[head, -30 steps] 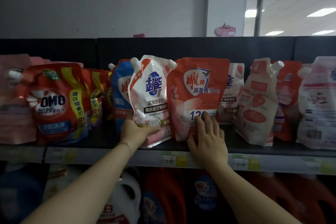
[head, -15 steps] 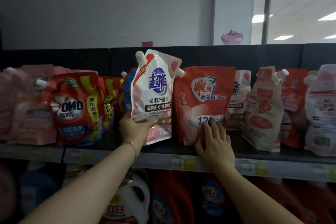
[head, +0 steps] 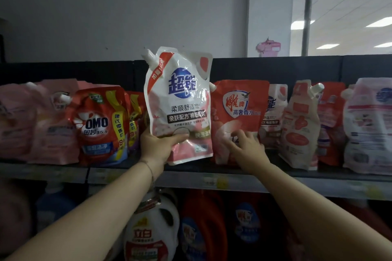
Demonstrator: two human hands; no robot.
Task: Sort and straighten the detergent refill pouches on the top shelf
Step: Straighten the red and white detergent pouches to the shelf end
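One white pouch (head: 180,104) in left hand (head: 156,146)

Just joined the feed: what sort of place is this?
Probably a supermarket laundry aisle: branded refill pouches, like the white pouch the left hand holds, line a top shelf with price tags on its edge, above detergent jugs.

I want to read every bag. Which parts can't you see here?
Head view: the number on the red pouch, covered by the right hand.
Head view: the pouch behind it, half hidden by the red pouch.
Head view: shelf price tags, too blurred.
Head view: the rightmost pouch, cut off by the edge.
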